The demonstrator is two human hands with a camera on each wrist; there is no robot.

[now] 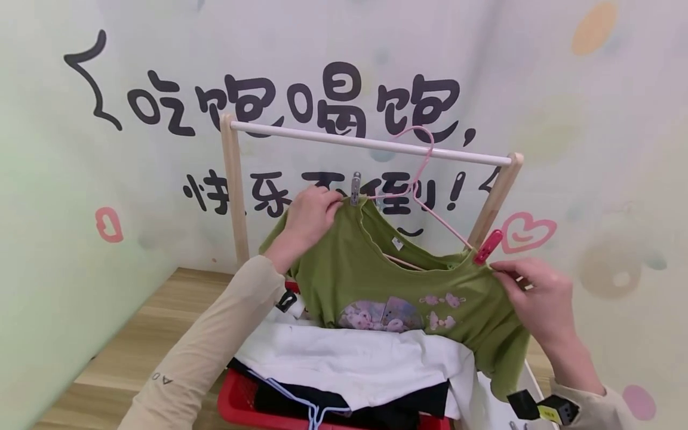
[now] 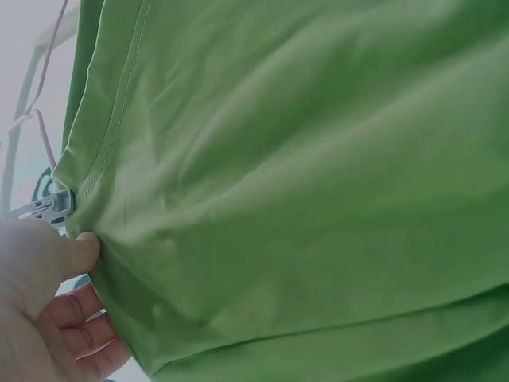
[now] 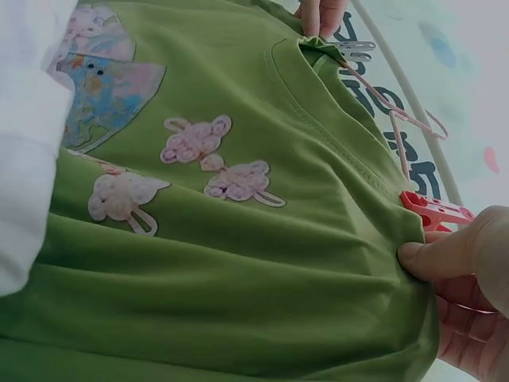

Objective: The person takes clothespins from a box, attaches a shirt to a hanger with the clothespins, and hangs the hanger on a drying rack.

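A green T-shirt (image 1: 333, 263) with printed pink figures hangs on a pink hanger (image 1: 443, 222), whose hook is over the white rail. A grey clothespin (image 1: 355, 189) clips one shoulder near the collar; a red clothespin (image 1: 488, 246) clips the other. My left hand (image 1: 312, 216) pinches the shirt's shoulder just beside the grey clothespin, thumb (image 2: 83, 253) on the front of the cloth. With thumb and fingers, my right hand (image 1: 543, 295) pinches the other shoulder right next to the red clothespin (image 3: 433, 211). The shirt's lower part is hidden behind white clothing.
A wooden-sided rack with a white rail (image 1: 322, 138) stands before a wall with black lettering. Below the shirt, a red basket (image 1: 236, 397) holds a white garment (image 1: 355, 358), black clothing and a light-blue hanger (image 1: 292, 394). Wooden tabletop (image 1: 145, 340) shows at left.
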